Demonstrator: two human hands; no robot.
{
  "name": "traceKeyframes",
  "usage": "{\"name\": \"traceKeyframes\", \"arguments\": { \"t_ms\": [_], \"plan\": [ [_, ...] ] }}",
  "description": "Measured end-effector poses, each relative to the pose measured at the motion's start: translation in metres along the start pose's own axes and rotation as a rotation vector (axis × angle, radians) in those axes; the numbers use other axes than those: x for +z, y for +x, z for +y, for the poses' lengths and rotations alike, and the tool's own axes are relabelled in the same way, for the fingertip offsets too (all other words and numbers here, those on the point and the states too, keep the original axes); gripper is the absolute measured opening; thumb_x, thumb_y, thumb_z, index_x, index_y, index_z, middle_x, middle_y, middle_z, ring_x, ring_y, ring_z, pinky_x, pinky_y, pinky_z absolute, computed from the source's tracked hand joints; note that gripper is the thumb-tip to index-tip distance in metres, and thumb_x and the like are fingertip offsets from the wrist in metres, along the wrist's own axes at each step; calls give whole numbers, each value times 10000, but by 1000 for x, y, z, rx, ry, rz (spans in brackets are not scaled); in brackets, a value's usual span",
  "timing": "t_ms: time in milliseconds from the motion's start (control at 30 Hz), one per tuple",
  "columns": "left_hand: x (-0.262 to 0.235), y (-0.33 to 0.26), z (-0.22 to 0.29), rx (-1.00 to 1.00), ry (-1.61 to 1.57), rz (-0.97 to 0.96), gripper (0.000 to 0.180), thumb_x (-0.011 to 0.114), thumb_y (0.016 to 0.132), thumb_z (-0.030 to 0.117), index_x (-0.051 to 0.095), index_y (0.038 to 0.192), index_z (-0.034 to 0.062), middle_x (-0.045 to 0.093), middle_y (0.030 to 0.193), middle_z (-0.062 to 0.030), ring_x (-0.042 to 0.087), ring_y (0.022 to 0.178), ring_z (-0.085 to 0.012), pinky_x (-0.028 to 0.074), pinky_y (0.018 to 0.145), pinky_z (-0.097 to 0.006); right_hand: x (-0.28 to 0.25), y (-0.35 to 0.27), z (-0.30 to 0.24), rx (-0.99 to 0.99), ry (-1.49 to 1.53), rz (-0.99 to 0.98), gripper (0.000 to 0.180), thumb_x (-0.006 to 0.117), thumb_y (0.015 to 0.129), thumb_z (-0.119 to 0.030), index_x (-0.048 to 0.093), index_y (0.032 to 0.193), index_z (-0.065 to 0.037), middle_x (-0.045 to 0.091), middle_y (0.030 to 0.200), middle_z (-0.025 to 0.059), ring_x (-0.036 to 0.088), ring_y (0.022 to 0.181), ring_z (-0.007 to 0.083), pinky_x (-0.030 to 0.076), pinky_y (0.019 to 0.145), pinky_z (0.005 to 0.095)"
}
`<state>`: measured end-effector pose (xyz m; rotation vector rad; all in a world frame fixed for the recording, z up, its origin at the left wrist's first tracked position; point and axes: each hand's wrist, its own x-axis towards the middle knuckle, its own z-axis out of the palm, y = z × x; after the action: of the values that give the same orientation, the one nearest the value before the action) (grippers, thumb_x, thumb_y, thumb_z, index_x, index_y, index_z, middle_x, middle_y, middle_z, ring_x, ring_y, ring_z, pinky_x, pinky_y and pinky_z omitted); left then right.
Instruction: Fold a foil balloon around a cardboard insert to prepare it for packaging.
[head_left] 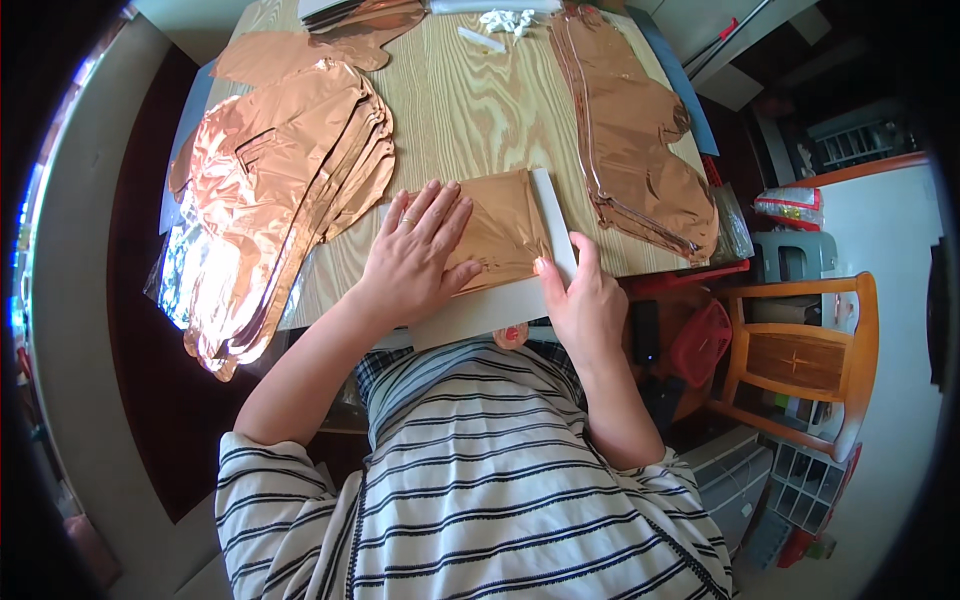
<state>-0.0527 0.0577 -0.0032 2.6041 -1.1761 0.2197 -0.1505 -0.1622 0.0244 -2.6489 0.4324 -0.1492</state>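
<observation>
At the table's near edge lies a folded copper-coloured foil balloon [500, 220] on a piece of white card [485, 308], which sticks out along the right and near sides. My left hand [420, 250] rests flat on the foil, fingers stretched out and a ring on one of them. With thumb above and fingers at the edge, my right hand [585, 300] grips the card's right side; the thumb tip touches the foil's corner. A stack of flat foil balloons [290, 160] spreads over the left of the table. More flat foil balloons [635, 120] lie on the right.
On the wood-grain table [470, 110], a small white bundle [508, 22] and a clear strip [481, 40] lie at the far side. Another copper foil sheet [265, 58] is at the far left. A wooden chair [800, 350] and a red plastic container [700, 342] stand to the right.
</observation>
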Motion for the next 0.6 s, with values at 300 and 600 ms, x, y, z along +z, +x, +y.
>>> {"name": "traceKeyframes", "arguments": {
  "t_ms": [300,600],
  "plan": [
    [12,-6,-7,30,40,-21,743,425,1012,537,363,1561,41,315,1634,-172,228,1543,-330,105,1252,-521,15,40,-48,-678,4,30,606,539,1012,-394,466,1427,41,479,1483,245,422,1408,386,284,1160,560],
    [7,-7,-7,21,-45,-2,691,468,1004,444,364,1561,48,317,1637,-165,238,1542,-330,97,1256,-516,52,61,-19,-592,-253,-125,811,379,1037,-568,262,1580,24,207,1666,213,158,1557,346,47,1246,577]
  ]
}}
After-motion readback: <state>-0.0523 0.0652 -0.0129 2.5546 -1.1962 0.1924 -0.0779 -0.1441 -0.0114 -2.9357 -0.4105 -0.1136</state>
